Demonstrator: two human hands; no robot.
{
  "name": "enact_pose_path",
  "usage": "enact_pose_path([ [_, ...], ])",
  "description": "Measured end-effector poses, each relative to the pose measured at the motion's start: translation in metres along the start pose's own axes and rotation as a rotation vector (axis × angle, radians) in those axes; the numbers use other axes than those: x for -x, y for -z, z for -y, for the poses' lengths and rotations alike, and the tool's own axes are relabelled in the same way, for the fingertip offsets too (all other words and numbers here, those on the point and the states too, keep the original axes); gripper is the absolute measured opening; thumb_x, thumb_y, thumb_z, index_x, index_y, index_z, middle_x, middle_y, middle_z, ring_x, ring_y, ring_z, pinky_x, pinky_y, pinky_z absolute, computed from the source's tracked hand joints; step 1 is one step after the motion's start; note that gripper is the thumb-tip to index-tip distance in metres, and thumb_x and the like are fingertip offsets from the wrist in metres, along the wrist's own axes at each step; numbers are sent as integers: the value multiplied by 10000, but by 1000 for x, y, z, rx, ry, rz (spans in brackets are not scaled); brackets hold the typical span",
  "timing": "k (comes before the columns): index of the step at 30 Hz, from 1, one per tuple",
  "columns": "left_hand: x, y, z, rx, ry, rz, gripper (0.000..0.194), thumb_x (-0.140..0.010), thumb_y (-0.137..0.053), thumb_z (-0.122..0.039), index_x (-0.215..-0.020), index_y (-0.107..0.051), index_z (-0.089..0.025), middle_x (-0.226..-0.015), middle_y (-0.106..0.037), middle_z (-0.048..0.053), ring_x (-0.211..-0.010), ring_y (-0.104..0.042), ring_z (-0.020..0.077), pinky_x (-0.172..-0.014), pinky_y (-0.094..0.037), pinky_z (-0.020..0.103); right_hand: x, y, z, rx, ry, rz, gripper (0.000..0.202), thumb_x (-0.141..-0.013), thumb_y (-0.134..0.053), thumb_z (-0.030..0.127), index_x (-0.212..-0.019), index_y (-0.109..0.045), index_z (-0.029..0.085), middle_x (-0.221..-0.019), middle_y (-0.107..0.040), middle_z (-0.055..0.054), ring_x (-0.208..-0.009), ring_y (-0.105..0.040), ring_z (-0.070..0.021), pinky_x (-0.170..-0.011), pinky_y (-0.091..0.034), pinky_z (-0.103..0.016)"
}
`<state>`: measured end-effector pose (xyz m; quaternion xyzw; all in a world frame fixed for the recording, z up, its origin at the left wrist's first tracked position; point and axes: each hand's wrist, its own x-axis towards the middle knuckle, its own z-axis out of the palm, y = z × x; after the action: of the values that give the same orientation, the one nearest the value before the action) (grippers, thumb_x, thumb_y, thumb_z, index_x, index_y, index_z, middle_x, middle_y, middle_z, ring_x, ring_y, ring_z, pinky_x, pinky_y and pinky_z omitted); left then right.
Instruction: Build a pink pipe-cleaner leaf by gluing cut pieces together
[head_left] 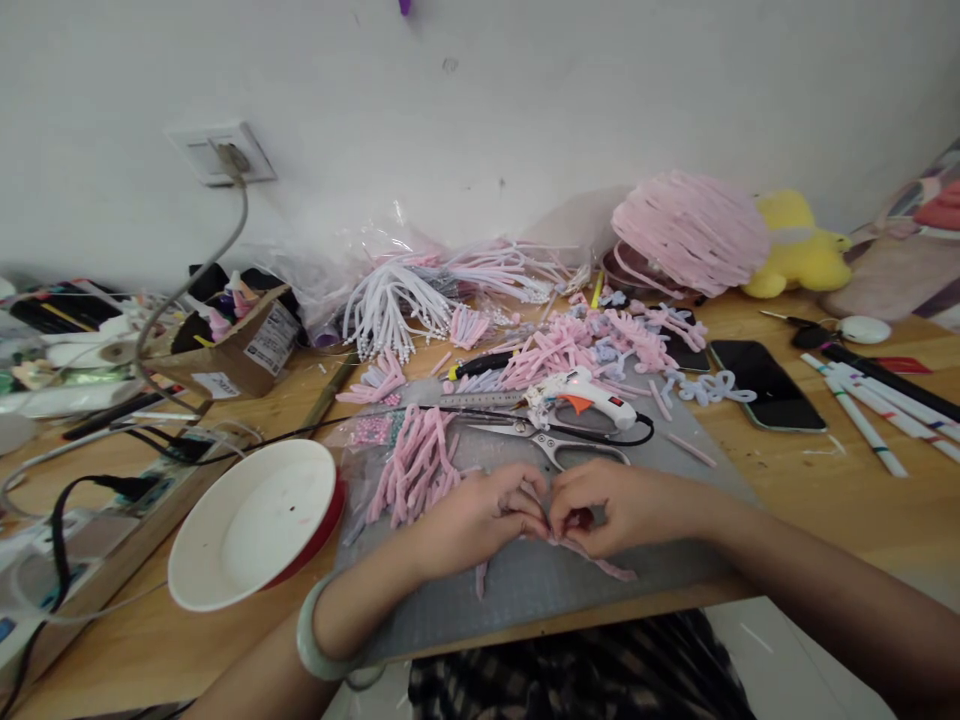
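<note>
Left hand (pixel 499 508) and right hand (pixel 634 503) pinch a fuzzy pink stem (pixel 604 566), its length slanting rightward, nearer the right hand

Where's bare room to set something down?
The wood right of the grey mat, bordered by the phone, marker pens and right forearm, looks bare. So does a narrow mat strip between the pink strip and the table's front edge. Crowded: behind the left hand and right hand, with glue gun, scissors and pink pieces.
</note>
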<state>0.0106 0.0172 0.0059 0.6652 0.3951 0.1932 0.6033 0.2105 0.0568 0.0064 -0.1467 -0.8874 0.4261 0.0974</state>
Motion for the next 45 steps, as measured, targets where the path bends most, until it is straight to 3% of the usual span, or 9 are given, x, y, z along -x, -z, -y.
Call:
enact_pose_path([
  [4,-1,-3,-3,-94,-1,48,157,-802,-493,-121,-939,-450,-184,-795,-699,27,-775,-649,130,-712,-461,231,-1,3,3,-13,-51,95,216,-682,-553,33,-823,-676,141,-758,-616,-19,-719,-548,-118,-641,-420,-194],
  [10,3,10,-5,-366,-19,34,46,-792,-548,-173,-836,-562,-172,-715,-665,-9,-661,-603,103,-600,-413,169,-2,11,7,25,-118,-44,264,-810,-451,49,-903,-680,141,-858,-608,-60,-804,-560,-129,-735,-433,-234],
  [14,4,15,-8,-506,-19,38,59,-792,-561,-215,-819,-587,-169,-641,-625,-32,-572,-549,86,-540,-362,156,-6,3,1,46,-135,-133,273,-812,-451,52,-904,-685,160,-854,-611,-55,-795,-563,-131,-720,-441,-239],
  [17,3,14,-10,-599,0,23,87,-792,-563,-247,-778,-602,-170,-592,-581,-45,-527,-511,84,-502,-327,163,-10,-1,-2,7,-259,-210,207,-793,-518,97,-924,-670,148,-860,-650,-54,-787,-582,-140,-716,-449,-244],
  [20,2,12,-9,-718,-16,36,100,-789,-568,-259,-749,-613,-180,-576,-564,-46,-502,-480,86,-478,-285,182,-11,-2,-2,-9,-355,-209,177,-750,-562,97,-877,-677,139,-822,-671,-46,-749,-595,-143,-682,-453,-238],
  [26,-1,7,-2,-823,-84,97,105,-795,-569,-276,-753,-621,-196,-643,-600,-25,-571,-519,113,-526,-301,206,-9,-4,-6,83,-249,-189,211,-745,-535,69,-826,-701,171,-798,-674,-36,-760,-598,-143,-704,-441,-239],
  [31,-4,9,1,-783,-186,116,57,-779,-604,-227,-770,-613,-172,-804,-601,6,-749,-548,134,-645,-367,203,-10,-6,-6,112,-257,-176,202,-743,-540,75,-828,-701,161,-794,-675,-42,-759,-600,-147,-703,-441,-239],
  [45,-6,10,6,-832,-206,100,109,-751,-648,-280,-745,-620,-175,-830,-567,9,-820,-514,151,-729,-364,237,-13,-15,-10,270,-205,-207,200,-743,-540,99,-820,-712,164,-764,-683,-50,-734,-601,-162,-672,-433,-244],
])
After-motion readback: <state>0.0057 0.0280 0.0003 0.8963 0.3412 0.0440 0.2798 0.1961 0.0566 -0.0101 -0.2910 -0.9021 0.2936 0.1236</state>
